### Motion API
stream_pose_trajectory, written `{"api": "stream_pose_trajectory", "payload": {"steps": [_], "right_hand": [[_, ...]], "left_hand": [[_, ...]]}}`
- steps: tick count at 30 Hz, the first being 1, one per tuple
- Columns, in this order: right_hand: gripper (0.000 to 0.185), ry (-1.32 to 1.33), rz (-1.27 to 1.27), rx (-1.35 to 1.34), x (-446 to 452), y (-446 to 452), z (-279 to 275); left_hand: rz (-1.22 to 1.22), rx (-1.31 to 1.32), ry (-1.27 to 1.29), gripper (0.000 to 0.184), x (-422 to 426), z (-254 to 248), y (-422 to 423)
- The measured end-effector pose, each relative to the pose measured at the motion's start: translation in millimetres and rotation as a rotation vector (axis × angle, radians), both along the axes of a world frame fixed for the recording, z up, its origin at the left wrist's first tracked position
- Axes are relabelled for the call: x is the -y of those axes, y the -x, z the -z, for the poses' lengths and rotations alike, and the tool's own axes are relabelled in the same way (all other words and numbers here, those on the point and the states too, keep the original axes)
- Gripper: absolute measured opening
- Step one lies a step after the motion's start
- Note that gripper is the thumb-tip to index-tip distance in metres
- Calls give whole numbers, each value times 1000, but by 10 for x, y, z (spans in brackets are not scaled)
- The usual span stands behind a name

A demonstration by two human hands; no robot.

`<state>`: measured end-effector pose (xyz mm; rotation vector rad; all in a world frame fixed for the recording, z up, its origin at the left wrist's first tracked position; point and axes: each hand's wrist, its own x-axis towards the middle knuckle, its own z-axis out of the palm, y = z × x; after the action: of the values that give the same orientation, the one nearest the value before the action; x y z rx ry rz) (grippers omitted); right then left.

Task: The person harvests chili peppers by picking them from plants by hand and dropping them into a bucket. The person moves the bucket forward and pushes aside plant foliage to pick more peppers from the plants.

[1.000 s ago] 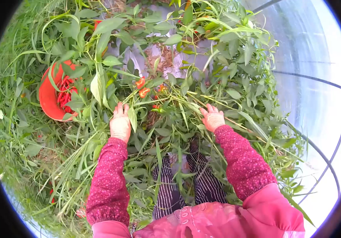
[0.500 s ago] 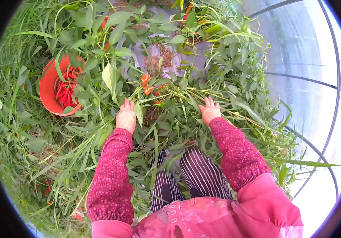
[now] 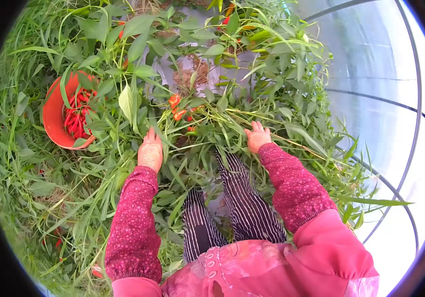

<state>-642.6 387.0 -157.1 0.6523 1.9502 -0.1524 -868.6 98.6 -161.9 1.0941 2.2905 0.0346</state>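
Observation:
Both of my hands rest low among green pepper plants, palms down. My left hand (image 3: 150, 150) lies on leaves and grass with its fingers reaching forward and nothing visible in it. On the other side, my right hand (image 3: 258, 136) has its fingers apart at the edge of the bent stems (image 3: 232, 118), holding nothing that I can see. Orange-red peppers (image 3: 177, 107) hang between the hands, a little beyond them. A red bucket (image 3: 54, 116) with several red peppers (image 3: 77, 118) stands to the left, partly covered by leaves.
Plastic sheeting (image 3: 366, 59) with dark curved hoops (image 3: 414, 99) rises at the right. Pale ground cover (image 3: 217, 74) shows between the plants ahead. My striped trouser legs (image 3: 246, 203) are among the foliage below. More peppers (image 3: 226, 21) hang at the top.
My right leg has come forward into the plants between the hands. Both hands stay low over the foliage, having shifted only slightly, and the view has moved a little.

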Motion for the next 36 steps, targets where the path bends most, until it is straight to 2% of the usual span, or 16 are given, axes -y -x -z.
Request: {"api": "stream_pose_trajectory", "payload": {"steps": [6,9,11,12,14,16,17,19,20,22,24,26,27,30,34,36], "right_hand": [[57,98,-61,114,-254,199,99],[59,192,-1,57,-485,634,-103],[59,298,4,-217,-624,999,-208],[56,344,-13,-462,-650,1140,-141],[45,478,60,-770,-547,1669,-225],[31,467,166,-931,-405,2054,66],[24,523,205,-927,-366,2162,325],[23,529,223,-711,-315,2288,834],[23,534,225,-705,-234,2232,1052],[22,553,260,-425,-103,2092,1393],[22,612,221,-417,22,1890,1410],[19,607,384,-742,255,1532,1293],[20,652,420,-738,288,1493,1073],[16,629,213,-982,416,1237,895],[23,666,147,-938,390,1155,913],[23,688,581,-668,374,1190,998]], "left_hand": [[14,17,-9,53,-7,-32,18],[21,69,58,58,40,3,-6],[-8,90,98,63,46,0,-17],[-10,96,111,63,42,0,-7],[-27,111,99,66,81,13,-10],[-23,122,122,68,114,48,-3],[-22,119,132,70,134,62,3],[-65,156,138,70,149,68,17],[-106,190,138,70,169,74,14],[-91,201,167,76,250,112,-9],[-86,221,198,81,302,199,-13],[-96,192,155,86,382,254,-46],[-155,262,156,88,364,242,-26],[-167,260,137,89,398,313,-58],[-226,274,175,86,312,282,-73],[-256,267,192,82,252,261,-82]]}}
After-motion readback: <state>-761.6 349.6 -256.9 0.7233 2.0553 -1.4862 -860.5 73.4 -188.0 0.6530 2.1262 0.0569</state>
